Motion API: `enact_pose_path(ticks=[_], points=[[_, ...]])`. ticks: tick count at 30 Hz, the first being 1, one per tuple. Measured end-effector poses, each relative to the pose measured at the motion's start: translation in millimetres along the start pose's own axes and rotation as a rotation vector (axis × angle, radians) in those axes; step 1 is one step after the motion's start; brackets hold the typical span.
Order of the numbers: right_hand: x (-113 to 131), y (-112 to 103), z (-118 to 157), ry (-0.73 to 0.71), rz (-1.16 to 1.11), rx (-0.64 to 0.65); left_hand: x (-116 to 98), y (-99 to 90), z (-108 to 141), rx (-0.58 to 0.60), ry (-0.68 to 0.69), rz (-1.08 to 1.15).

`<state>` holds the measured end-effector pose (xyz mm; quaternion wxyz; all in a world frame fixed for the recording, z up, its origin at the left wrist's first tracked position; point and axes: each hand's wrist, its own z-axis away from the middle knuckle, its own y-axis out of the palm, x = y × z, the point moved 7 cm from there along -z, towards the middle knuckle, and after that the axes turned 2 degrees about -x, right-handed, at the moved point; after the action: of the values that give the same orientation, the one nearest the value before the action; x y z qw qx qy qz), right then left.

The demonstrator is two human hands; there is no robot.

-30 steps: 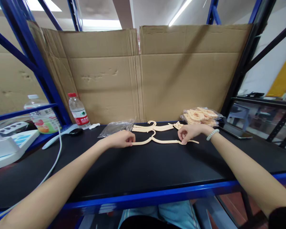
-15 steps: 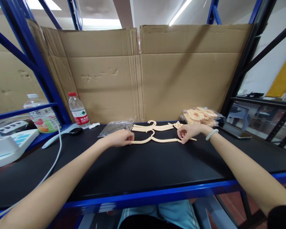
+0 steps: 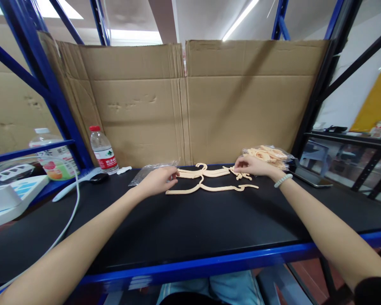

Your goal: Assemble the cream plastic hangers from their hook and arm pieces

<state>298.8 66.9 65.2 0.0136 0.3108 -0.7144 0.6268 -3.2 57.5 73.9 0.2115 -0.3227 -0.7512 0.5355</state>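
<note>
A beige plastic clothes hanger (image 3: pixel 217 189) lies flat near the middle of the black table, its hook pointing away from me and a small hooked piece at its right end. Behind it rests a stack of similar hangers (image 3: pixel 217 173). My left hand (image 3: pixel 160 181) hovers by the stack's left end, thumb and fingers apart, holding nothing that I can see. My right hand (image 3: pixel 252 165) is over a little pile of beige hooked pieces (image 3: pixel 243 176), fingertips pinched together at its back edge; whatever is between them is hidden.
A clear bag of beige parts (image 3: pixel 269 154) lies behind my right hand, with a dark flat device (image 3: pixel 314 176) beside it. An empty-looking clear bag (image 3: pixel 142 174), a red-capped bottle (image 3: pixel 103 150) and a white cable (image 3: pixel 78 203) are on the left. Cardboard (image 3: pixel 139 110) walls the back.
Both hands have let go of the front hanger. My left hand has moved slightly back towards the stack, and my right hand has gone back to the small pieces.
</note>
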Motion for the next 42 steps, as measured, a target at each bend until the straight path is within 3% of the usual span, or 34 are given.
enact_pose_path(ticks=[3,6,13,20,31,42], points=[[-1.6,-18.1,0.7,0.004,0.017,-0.221,2.4,-7.8,-1.0,-0.153,-0.002,-0.003],[-4.6,-15.8,-2.1,0.004,0.056,-0.273,7.5,-2.0,-1.7,-0.198,-0.005,0.063],[1.6,25.1,-15.1,-0.085,0.229,-0.219,17.7,12.9,-1.3,-0.344,-0.062,0.147],[0.3,52.0,-20.0,-0.115,0.373,-0.153,9.9,-5.4,4.4,-0.557,-0.136,0.197],[15.5,55.2,-24.0,-0.064,0.433,-0.181,-3.1,-9.1,5.1,-0.563,-0.091,0.272],[6.3,39.1,-22.7,-0.007,0.183,-0.368,-3.3,-14.6,6.8,-0.592,-0.111,0.325]])
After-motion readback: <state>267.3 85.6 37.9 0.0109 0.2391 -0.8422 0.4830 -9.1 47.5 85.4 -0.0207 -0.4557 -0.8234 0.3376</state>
